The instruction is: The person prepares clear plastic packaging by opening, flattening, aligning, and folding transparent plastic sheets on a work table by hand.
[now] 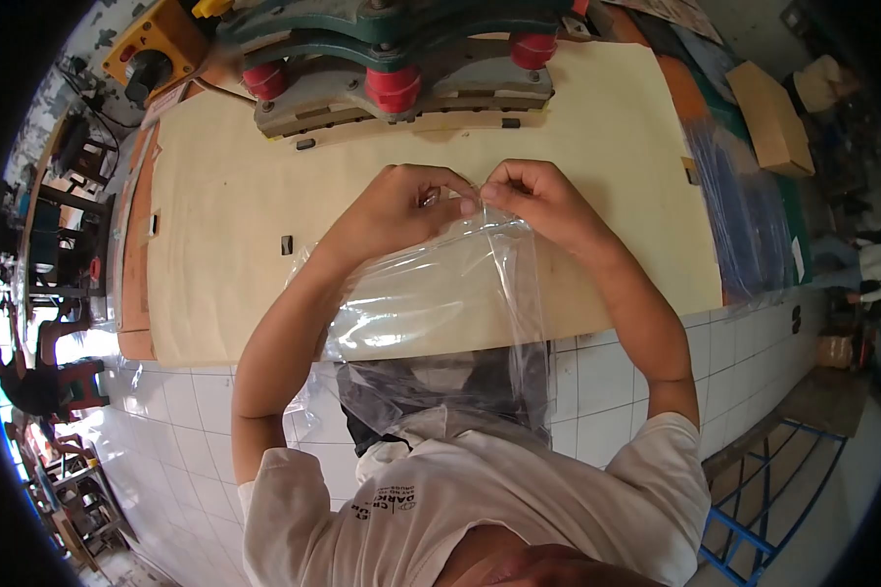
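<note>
A large clear plastic sheet or bag [421, 289] hangs from my fingers, over the near edge of the table and down in front of my shirt. My left hand [406, 205] is closed, with thumb and forefinger pinched on its upper edge. Close beside it, my right hand [538, 201] pinches the same edge near a corner. The fingertips of both hands almost meet. Folds and glare make it unclear whether the plastic is one layer or two.
A heavy green press-like machine [382, 59] with red round parts stands at the table's back. Tan paper [225, 284] covers the tabletop. A yellow control box [157, 49] sits back left. At right are stacked clear plastic [744, 215], a cardboard box [768, 117] and a blue metal rack [773, 489].
</note>
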`<state>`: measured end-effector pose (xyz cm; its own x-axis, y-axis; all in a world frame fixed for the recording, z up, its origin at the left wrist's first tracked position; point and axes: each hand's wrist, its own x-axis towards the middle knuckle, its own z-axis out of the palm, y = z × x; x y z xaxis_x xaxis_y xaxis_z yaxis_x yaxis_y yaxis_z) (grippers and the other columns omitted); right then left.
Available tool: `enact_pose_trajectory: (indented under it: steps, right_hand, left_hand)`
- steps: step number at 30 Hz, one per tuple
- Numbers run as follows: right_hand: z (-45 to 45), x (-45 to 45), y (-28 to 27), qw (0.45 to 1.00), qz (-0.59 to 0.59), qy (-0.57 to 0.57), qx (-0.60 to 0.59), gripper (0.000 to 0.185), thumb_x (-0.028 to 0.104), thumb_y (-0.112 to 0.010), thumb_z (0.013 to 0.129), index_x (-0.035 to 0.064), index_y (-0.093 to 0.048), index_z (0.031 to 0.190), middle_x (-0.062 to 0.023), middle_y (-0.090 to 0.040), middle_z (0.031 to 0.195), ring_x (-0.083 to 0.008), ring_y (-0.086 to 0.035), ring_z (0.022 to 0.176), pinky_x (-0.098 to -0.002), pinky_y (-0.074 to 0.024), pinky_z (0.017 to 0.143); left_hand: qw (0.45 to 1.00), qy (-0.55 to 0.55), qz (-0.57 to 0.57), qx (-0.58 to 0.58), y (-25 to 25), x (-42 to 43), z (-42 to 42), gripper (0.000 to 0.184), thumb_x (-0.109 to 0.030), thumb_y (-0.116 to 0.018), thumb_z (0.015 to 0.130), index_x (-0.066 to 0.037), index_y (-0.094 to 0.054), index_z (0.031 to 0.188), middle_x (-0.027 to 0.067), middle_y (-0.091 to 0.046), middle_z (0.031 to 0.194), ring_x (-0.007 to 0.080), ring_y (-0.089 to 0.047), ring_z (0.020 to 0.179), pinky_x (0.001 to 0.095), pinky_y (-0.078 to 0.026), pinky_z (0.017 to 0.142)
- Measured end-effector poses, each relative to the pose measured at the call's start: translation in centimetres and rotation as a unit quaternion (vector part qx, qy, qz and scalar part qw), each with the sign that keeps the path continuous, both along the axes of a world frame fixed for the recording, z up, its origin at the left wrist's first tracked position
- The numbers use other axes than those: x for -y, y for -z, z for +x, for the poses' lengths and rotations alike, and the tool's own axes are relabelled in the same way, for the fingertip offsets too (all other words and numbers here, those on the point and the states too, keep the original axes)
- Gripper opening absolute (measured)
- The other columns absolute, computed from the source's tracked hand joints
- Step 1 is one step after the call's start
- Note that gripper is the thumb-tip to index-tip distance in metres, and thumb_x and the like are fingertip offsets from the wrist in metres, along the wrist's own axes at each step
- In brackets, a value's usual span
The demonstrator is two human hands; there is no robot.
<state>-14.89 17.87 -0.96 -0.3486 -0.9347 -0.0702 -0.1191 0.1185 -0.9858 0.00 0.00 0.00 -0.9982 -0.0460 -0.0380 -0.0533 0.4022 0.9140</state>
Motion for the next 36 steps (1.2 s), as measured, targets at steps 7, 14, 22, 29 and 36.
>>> enact_pose_trajectory:
  steps: [7, 14, 22, 29, 36]
  right_hand:
    - [-0.5, -2.0, -1.1, 0.982, 0.04, -0.047, -0.18, 0.02, 0.019, -0.067, 0.092, 0.0004, -0.062, 0.086, 0.003, -0.057, 0.075, -0.0039, -0.047, 0.071, -0.0215, -0.041, 0.065]
    - [-0.8, -1.5, -1.1, 0.994, 0.043, -0.064, -0.077, 0.018, 0.015, -0.066, 0.093, -0.0007, -0.062, 0.086, 0.0, -0.06, 0.078, -0.0057, -0.052, 0.07, -0.0221, -0.044, 0.066]
    - [0.9, -1.1, -1.8, 0.998, -0.055, -0.003, 0.019, 0.013, 0.011, -0.069, 0.09, -0.0011, -0.063, 0.089, -0.0022, -0.063, 0.078, -0.0078, -0.057, 0.068, -0.0222, -0.0471, 0.063]
    - [4.2, -2.7, -5.3, 0.996, -0.087, 0.017, -0.006, 0.018, 0.014, -0.072, 0.089, -0.0017, -0.065, 0.092, -0.0031, -0.065, 0.08, -0.006, -0.058, 0.071, -0.0223, -0.0484, 0.067]
    - [8.8, -4.1, -9.4, 0.993, -0.102, 0.024, -0.059, 0.019, 0.016, -0.071, 0.089, -0.0033, -0.068, 0.092, -0.0023, -0.065, 0.084, -0.0068, -0.058, 0.075, -0.0217, -0.0472, 0.068]
  left_hand:
    - [0.999, -0.017, -0.027, -0.03, 0.7, -0.7, -0.3, 0.017, -0.011, -0.064, 0.092, 0.003, -0.068, 0.101, 0.0001, -0.06, 0.069, 0.005, -0.05, 0.06, 0.0243, -0.041, 0.054]
    - [0.998, -0.046, 0.006, -0.044, -0.4, -0.1, 0.0, 0.017, -0.012, -0.065, 0.092, 0.004, -0.068, 0.1, 0.0015, -0.06, 0.068, 0.0058, -0.052, 0.058, 0.0248, -0.042, 0.054]
    - [0.995, -0.073, -0.033, -0.055, -2.3, 0.0, 1.0, 0.02, -0.018, -0.066, 0.091, 0.002, -0.069, 0.097, 0.0031, -0.059, 0.064, 0.0078, -0.054, 0.057, 0.0252, -0.042, 0.054]
    - [0.994, -0.047, -0.04, -0.093, -6.6, -1.8, 4.6, 0.017, -0.014, -0.067, 0.09, 0.002, -0.068, 0.094, 0.0033, -0.065, 0.072, 0.0084, -0.059, 0.067, 0.0252, -0.048, 0.063]
    - [0.992, -0.07, -0.083, -0.066, -9.6, -4.2, 8.5, 0.013, -0.01, -0.072, 0.085, 0.003, -0.07, 0.087, 0.0048, -0.068, 0.075, 0.0085, -0.059, 0.069, 0.0256, -0.049, 0.067]
